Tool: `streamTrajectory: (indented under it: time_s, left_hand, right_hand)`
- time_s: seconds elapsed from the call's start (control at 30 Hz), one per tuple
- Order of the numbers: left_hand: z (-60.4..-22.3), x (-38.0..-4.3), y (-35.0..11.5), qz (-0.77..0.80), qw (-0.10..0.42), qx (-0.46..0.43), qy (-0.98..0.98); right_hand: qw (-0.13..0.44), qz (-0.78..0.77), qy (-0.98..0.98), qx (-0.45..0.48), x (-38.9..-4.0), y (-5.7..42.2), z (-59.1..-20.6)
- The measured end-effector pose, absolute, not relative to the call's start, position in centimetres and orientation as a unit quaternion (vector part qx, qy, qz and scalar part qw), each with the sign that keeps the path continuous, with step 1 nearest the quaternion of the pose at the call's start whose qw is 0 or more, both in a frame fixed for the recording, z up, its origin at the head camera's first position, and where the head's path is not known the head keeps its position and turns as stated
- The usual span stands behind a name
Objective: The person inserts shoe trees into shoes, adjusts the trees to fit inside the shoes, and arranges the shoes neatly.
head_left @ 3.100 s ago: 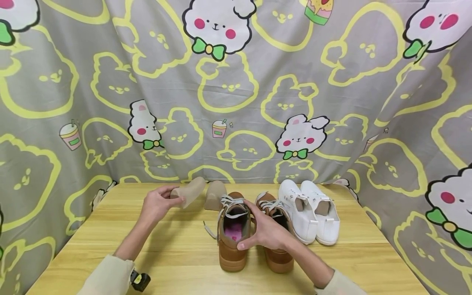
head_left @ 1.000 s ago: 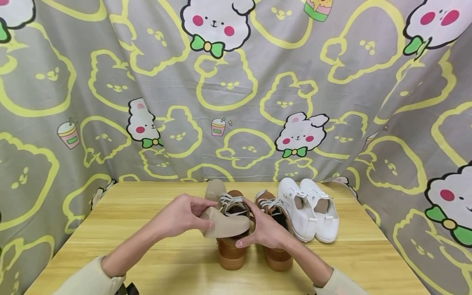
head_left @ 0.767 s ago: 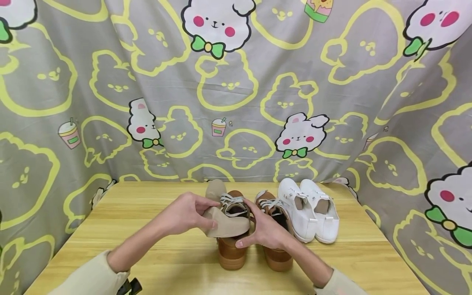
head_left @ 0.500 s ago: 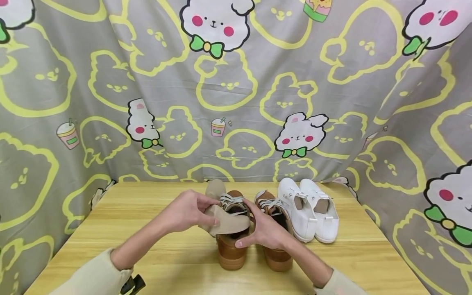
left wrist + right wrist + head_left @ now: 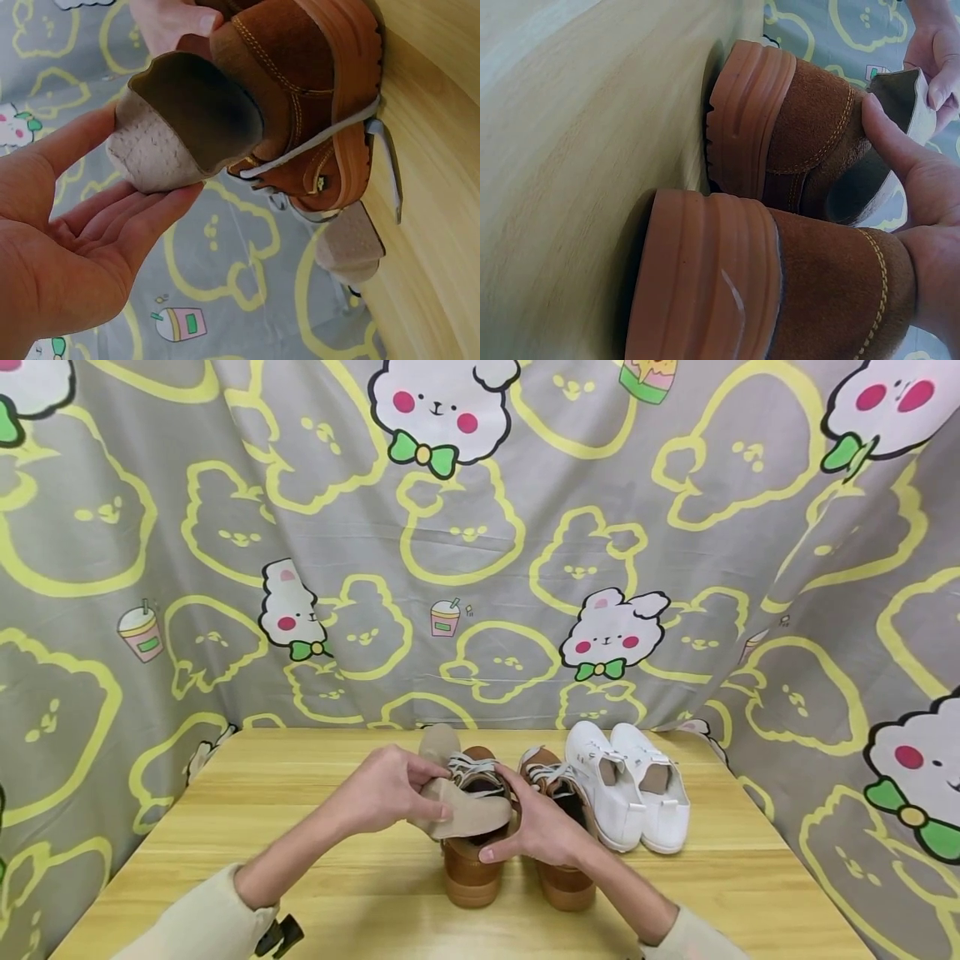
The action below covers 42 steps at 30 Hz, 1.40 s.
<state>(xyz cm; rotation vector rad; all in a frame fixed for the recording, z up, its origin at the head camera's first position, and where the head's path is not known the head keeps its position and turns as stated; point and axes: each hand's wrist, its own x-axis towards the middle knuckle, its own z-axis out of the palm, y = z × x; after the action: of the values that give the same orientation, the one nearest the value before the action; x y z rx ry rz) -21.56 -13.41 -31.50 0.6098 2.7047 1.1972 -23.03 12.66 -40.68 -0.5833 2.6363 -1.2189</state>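
My left hand pinches a beige moulded-pulp shoe tree by one end, thumb on the near side. Its rounded tip points right, across the opening of the left brown lace-up shoe; the left wrist view shows the form is hollow. My right hand grips that shoe at its collar, thumb by the heel edge and fingers along its right side. Beside it, under my right wrist, stands the other brown shoe. A second shoe tree lies behind the left shoe.
A pair of white shoes stands to the right of the brown ones, toes toward the back. The wooden table ends at a grey patterned curtain at the back and sides. A loose grey lace trails by the left shoe.
My left hand has carried the shoe tree from the table's back left to over the left brown shoe's opening, then shifted it slightly. My right hand keeps its place on the shoe.
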Motion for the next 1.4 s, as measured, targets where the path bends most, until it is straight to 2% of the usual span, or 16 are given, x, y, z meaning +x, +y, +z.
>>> streamTrajectory:
  time_s: [0.43,0.93,1.4]
  left_hand:
    - [-31.9,-21.7,-12.4,0.350,-0.011,0.218,0.911]
    - [-33.3,-21.7,-11.2,0.396,-0.001,0.205,0.895]
    - [-35.0,-22.3,-9.0,0.372,-0.058,0.264,0.888]
  right_hand:
    - [0.083,-0.410,0.887,-0.196,-23.0,12.5,-40.6]
    - [0.088,-0.408,0.889,-0.188,-22.8,12.7,-40.6]
    - [0.085,-0.413,0.885,-0.198,-22.9,12.6,-40.7]
